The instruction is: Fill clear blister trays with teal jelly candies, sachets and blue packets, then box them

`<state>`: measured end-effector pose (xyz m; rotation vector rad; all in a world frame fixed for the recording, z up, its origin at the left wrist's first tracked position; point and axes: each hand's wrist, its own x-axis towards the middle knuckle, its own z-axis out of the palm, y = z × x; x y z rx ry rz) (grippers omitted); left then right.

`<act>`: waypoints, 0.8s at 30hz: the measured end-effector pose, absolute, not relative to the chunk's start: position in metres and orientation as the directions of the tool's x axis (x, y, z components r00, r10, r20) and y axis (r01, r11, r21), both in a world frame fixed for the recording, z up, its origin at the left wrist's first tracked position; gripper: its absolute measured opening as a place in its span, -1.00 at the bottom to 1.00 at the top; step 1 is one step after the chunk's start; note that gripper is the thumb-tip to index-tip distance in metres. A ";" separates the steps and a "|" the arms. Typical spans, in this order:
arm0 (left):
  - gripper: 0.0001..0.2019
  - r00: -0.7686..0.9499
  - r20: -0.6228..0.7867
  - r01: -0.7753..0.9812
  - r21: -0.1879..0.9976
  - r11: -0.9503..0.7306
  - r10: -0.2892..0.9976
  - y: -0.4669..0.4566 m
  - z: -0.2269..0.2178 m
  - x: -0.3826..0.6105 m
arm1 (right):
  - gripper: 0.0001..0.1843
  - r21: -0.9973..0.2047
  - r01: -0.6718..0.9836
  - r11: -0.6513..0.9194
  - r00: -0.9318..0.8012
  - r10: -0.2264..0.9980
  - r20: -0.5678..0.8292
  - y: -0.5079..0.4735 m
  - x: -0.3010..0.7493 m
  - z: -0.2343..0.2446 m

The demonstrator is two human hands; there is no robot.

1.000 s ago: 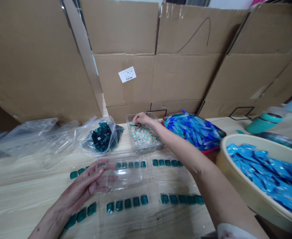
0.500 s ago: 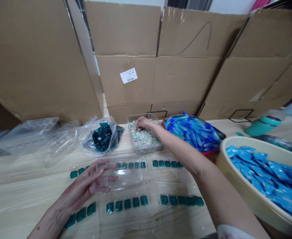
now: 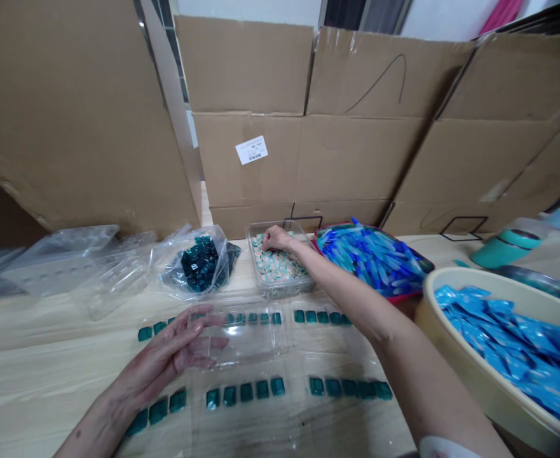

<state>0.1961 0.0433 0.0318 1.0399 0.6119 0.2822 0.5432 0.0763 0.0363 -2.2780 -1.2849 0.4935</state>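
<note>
Right hand [image 3: 276, 238], fingers bunched, dips into pastel pieces [image 3: 280, 266] in a clear tub [image 3: 280, 291]; any grip is hidden. Left hand [image 3: 163, 351], fingers apart, lies flat, steadying a clear plastic tray [image 3: 255, 351].

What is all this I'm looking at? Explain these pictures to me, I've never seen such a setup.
There is no machine here: a camera worn on a person's head looks down at their own two bare hands. The right hand reaches into a clear tub of pastel pieces, fingertips among them; whether it holds any cannot be told. The left hand lies open on a clear plastic tray, near rows of teal pieces. Also on the wooden table are a plastic bag of teal pieces, a red-rimmed tray of blue pieces and a cream basin of blue packets. Cardboard stands behind.
</note>
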 end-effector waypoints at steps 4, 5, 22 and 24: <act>-0.65 0.806 -0.335 0.063 0.869 0.492 0.488 0.044 0.030 0.196 | -0.80 -0.626 0.661 -0.413 0.494 0.868 -0.050 0.079 0.545 0.036; -0.65 0.806 -0.333 0.063 0.870 0.489 0.489 0.044 0.030 0.196 | -0.80 -0.649 0.643 -0.407 0.494 0.868 -0.054 0.079 0.546 0.035; -0.65 0.810 -0.338 0.067 0.865 0.497 0.478 0.044 0.030 0.196 | -0.88 -0.862 0.380 -0.335 0.401 0.900 -0.172 0.080 0.552 0.039; -0.66 0.812 -0.334 0.064 0.866 0.496 0.478 0.045 0.029 0.196 | -0.87 -0.842 0.419 -0.341 0.431 0.890 -0.146 0.083 0.543 0.037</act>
